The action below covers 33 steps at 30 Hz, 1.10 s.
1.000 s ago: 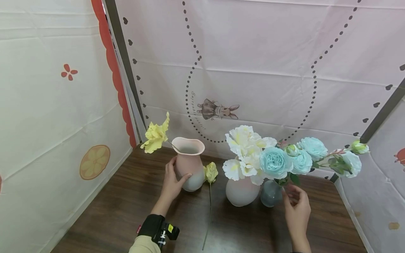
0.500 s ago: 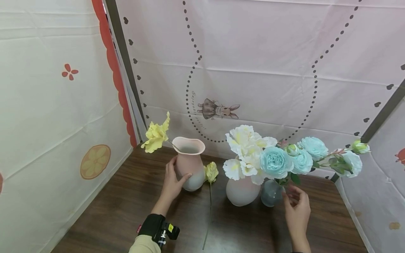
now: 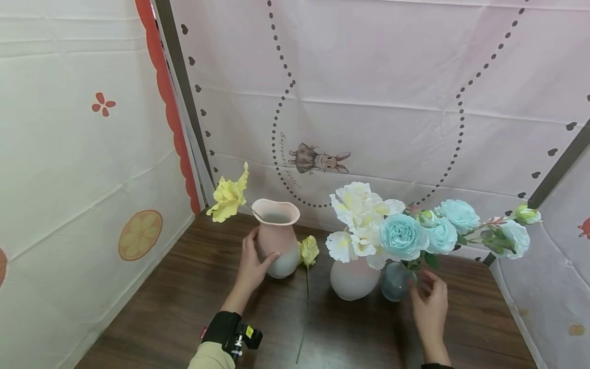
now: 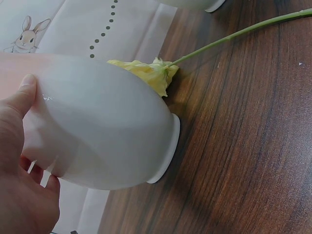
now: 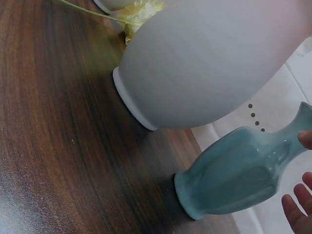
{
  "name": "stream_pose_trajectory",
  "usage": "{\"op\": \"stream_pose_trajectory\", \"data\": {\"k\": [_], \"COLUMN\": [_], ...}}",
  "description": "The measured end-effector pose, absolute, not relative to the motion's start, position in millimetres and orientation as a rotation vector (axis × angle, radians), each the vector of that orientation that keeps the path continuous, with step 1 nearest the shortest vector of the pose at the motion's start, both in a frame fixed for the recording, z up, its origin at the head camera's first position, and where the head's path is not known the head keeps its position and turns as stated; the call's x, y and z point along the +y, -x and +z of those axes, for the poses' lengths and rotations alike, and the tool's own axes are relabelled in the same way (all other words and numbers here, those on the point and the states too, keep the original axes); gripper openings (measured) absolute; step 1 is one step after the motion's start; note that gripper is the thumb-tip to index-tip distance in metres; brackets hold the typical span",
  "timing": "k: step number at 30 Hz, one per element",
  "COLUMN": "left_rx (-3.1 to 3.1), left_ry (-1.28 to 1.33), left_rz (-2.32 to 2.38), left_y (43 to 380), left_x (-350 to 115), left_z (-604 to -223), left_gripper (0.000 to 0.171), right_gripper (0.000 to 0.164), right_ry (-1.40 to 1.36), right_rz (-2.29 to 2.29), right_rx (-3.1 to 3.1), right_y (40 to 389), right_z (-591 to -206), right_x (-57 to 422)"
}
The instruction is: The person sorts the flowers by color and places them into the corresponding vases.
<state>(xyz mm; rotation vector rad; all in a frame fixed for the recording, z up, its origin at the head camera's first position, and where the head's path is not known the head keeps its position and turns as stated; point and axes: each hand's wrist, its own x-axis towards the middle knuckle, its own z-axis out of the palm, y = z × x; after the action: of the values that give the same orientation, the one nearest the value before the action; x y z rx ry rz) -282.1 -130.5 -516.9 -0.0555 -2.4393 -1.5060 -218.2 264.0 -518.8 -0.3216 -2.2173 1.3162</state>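
Note:
My left hand [image 3: 252,267] grips the belly of a pink-and-white vase [image 3: 278,237], thumb in front and fingers round the side. A yellow flower [image 3: 228,199] leans out of its mouth to the left. Beside that vase a second yellow flower [image 3: 309,251] lies on the table. On the right, a small teal vase [image 5: 234,170] stands upright, holding blue roses [image 3: 403,237]. My right hand [image 3: 429,306] is beside it, with the thumb [image 5: 306,139] at its neck; the other visible fingertips [image 5: 292,209] are apart from it and loosely bent.
Another pink-and-white vase [image 3: 354,281] with white flowers [image 3: 359,220] stands close to the left of the teal vase. The blue blooms overlap the white ones. A dark wooden table [image 3: 350,335] meets a printed cloth wall [image 3: 378,92] at the back.
My right hand has shifted slightly left, its thumb closer to the teal vase. My left hand and the vase it holds look unmoved.

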Motion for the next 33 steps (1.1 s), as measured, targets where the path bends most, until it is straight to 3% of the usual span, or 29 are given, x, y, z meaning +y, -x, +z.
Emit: {"op": "stream_pose_trajectory", "data": {"k": [14,33], "left_rx": [-2.427,-2.414], "left_ry": [0.068,0.076], "left_rz": [-1.510,-1.487], "left_y": [281.9,281.0], "left_x": [-130.1,-129.7], "left_z": [-518.1,-518.8], "left_gripper": [0.092,0.091], "right_gripper": [0.063,0.046], "right_ry": [0.288,0.241], "right_rz": [1.329,1.261], "right_rx": [-2.300,-2.291], "right_y": [226.7,233.4], "right_z": [-529.5,-541.0], "right_x": [264.1,261.8]}}
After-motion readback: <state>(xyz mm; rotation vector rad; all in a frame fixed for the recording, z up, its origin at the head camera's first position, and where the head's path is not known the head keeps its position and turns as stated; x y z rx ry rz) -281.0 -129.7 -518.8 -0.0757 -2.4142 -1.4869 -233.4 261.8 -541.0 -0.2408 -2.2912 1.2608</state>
